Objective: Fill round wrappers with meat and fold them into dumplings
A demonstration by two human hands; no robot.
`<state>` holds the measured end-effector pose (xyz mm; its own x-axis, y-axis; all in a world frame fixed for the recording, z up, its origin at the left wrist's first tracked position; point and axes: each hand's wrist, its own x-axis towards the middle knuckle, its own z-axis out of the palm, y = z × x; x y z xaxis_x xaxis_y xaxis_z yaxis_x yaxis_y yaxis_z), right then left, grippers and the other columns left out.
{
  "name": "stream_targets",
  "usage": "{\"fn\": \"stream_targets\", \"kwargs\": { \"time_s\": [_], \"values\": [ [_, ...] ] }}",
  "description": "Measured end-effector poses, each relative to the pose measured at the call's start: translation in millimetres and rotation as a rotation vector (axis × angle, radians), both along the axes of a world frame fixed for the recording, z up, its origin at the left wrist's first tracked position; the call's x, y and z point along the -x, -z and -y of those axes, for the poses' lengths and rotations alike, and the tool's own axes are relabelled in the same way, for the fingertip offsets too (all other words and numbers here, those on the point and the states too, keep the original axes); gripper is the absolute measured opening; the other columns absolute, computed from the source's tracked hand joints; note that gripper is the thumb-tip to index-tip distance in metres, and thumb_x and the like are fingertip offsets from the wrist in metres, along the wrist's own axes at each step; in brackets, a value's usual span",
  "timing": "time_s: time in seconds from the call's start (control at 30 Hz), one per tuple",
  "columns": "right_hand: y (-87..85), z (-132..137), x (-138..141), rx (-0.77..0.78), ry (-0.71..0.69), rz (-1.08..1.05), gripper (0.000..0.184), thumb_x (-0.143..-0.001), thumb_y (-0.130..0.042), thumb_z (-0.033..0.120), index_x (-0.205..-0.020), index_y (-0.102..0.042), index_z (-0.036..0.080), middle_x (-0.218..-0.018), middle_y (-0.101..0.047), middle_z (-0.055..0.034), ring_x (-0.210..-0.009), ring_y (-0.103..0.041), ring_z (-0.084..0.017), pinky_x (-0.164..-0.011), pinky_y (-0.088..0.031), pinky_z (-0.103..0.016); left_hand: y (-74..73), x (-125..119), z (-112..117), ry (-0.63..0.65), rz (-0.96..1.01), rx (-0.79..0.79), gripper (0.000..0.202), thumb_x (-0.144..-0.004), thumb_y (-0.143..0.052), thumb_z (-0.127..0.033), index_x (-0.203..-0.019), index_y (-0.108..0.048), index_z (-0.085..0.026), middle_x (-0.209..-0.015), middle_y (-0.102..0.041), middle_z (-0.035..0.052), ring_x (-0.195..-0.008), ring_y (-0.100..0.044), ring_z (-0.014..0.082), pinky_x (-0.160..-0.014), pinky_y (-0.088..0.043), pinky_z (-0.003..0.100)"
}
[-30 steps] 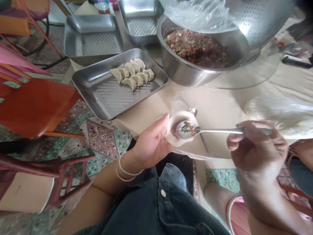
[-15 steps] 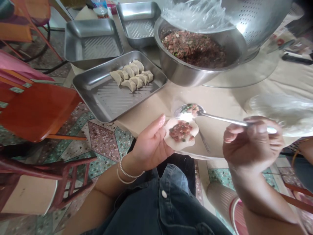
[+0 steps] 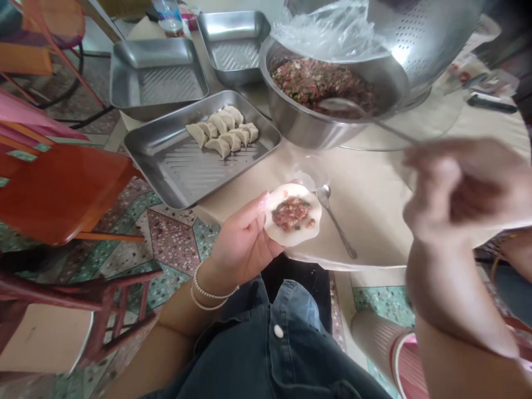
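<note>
My left hand [image 3: 243, 241] cradles a round dumpling wrapper [image 3: 274, 230] with a mound of minced filling [image 3: 291, 214] on it, held just off the table's near edge. My right hand [image 3: 465, 191], blurred by motion, grips the handle of a metal spoon [image 3: 344, 108] whose bowl reaches into the big steel bowl [image 3: 291, 119] of meat filling [image 3: 316, 80]. A steel tray [image 3: 187, 166] to the left holds several folded dumplings [image 3: 222, 132].
A second spoon [image 3: 336, 221] lies on the table by a small clear dish [image 3: 310, 174]. Two more steel trays [image 3: 155, 75] [image 3: 235, 41] sit behind, a colander [image 3: 432, 33] and plastic film [image 3: 332, 30] by the bowl. An orange chair [image 3: 58, 188] stands at left.
The spoon left its filling on the wrapper, then my right hand swung it up and away into the meat bowl. My left hand stayed put with the filled wrapper.
</note>
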<state>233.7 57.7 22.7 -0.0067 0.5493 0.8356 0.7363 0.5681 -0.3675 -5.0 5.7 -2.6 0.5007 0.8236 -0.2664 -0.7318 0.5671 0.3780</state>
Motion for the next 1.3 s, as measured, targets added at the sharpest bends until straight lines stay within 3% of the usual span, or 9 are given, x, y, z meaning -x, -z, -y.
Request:
{"fn": "stream_targets", "kwargs": {
  "time_s": [0.1,0.2,0.43,0.63,0.73,0.8,0.97,1.17,1.3],
  "values": [
    [-27.3,-59,10,-0.029,-0.003,0.441,0.033,-0.096,-0.045,0.036,-0.1,-0.071,0.016,-0.091,-0.072,-0.0086,-0.088,-0.064,-0.016,-0.087,-0.047,-0.035,0.3,0,5,0.0,-0.026,-0.001,0.043,-0.096,-0.04,-0.033,-0.123,-0.06,-0.006,-0.119,-0.07,0.0127,-0.12,-0.061,0.027,-0.106,-0.045,0.04],
    [-45.6,-108,26,0.213,0.044,0.675,0.042,-0.099,-0.039,0.04,-0.106,-0.07,0.012,-0.1,-0.071,-0.0109,-0.105,-0.059,-0.02,-0.094,-0.04,-0.043,1.3,1,9,-0.015,-0.033,-0.027,0.042,-0.095,-0.04,-0.03,-0.123,-0.061,-0.006,-0.12,-0.069,0.0131,-0.116,-0.063,0.0259,-0.104,-0.047,0.038],
    [-54.6,-156,56,0.466,-0.033,0.836,0.077,-0.087,-0.026,0.063,-0.081,-0.072,0.002,-0.077,-0.065,-0.0032,-0.112,-0.052,-0.027,-0.087,-0.028,-0.05,-0.8,3,11,0.013,-0.021,-0.009,0.045,-0.097,-0.034,-0.031,-0.116,-0.066,-0.006,-0.116,-0.072,0.0123,-0.115,-0.063,0.025,-0.11,-0.042,0.041],
    [-51.9,-97,42,0.29,0.052,0.583,0.069,-0.093,-0.025,0.065,-0.117,-0.059,0.01,-0.109,-0.065,-0.0107,-0.114,-0.049,-0.03,-0.089,-0.03,-0.052,1.1,16,8,-0.109,-0.059,0.056,0.047,-0.099,-0.029,-0.028,-0.109,-0.069,-0.007,-0.114,-0.073,0.0105,-0.113,-0.065,0.0225,-0.113,-0.038,0.042],
    [-27.7,-49,34,0.124,-0.285,0.485,0.039,-0.094,-0.044,0.054,-0.093,-0.059,0.018,-0.09,-0.065,-0.0079,-0.09,-0.058,-0.019,-0.09,-0.038,-0.043,2.2,21,4,-0.19,-0.102,0.098,0.046,-0.098,-0.029,-0.027,-0.107,-0.069,-0.006,-0.113,-0.073,0.0119,-0.116,-0.063,0.024,-0.113,-0.039,0.043],
    [-4.6,-30,31,0.187,-0.388,0.664,0.047,-0.089,-0.048,0.061,-0.102,-0.057,0.017,-0.094,-0.066,-0.0086,-0.094,-0.059,-0.022,-0.086,-0.037,-0.042,2.0,22,0,-0.22,-0.129,0.101,0.046,-0.098,-0.029,-0.027,-0.109,-0.068,-0.005,-0.113,-0.072,0.013,-0.118,-0.062,0.0244,-0.115,-0.037,0.044],
    [38.8,-29,33,0.29,-0.339,0.838,0.075,-0.086,-0.033,0.076,-0.123,-0.046,0.013,-0.109,-0.068,-0.0124,-0.108,-0.057,-0.028,-0.086,-0.028,-0.044,0.8,19,-3,-0.271,-0.165,0.119,0.048,-0.099,-0.026,-0.027,-0.126,-0.058,-0.004,-0.115,-0.071,0.0144,-0.123,-0.059,0.0255,-0.116,-0.034,0.046],
    [32.7,-29,37,0.385,-0.373,0.762,0.071,-0.089,-0.024,0.073,-0.123,-0.046,0.015,-0.102,-0.069,-0.0101,-0.106,-0.059,-0.027,-0.088,-0.028,-0.044,1.3,13,-3,-0.31,-0.146,0.124,0.05,-0.099,-0.029,-0.027,-0.138,-0.047,-0.002,-0.117,-0.071,0.0148,-0.124,-0.058,0.0245,-0.116,-0.034,0.043],
    [28.3,5,39,0.189,-0.397,0.474,0.058,-0.093,-0.026,0.065,-0.126,-0.042,0.02,-0.112,-0.067,-0.0092,-0.111,-0.056,-0.026,-0.088,-0.031,-0.044,-0.2,8,-5,-0.315,-0.111,0.142,0.052,-0.099,-0.028,-0.029,-0.14,-0.044,-0.002,-0.122,-0.068,0.0172,-0.126,-0.056,0.0276,-0.114,-0.036,0.047]
  ]
}}
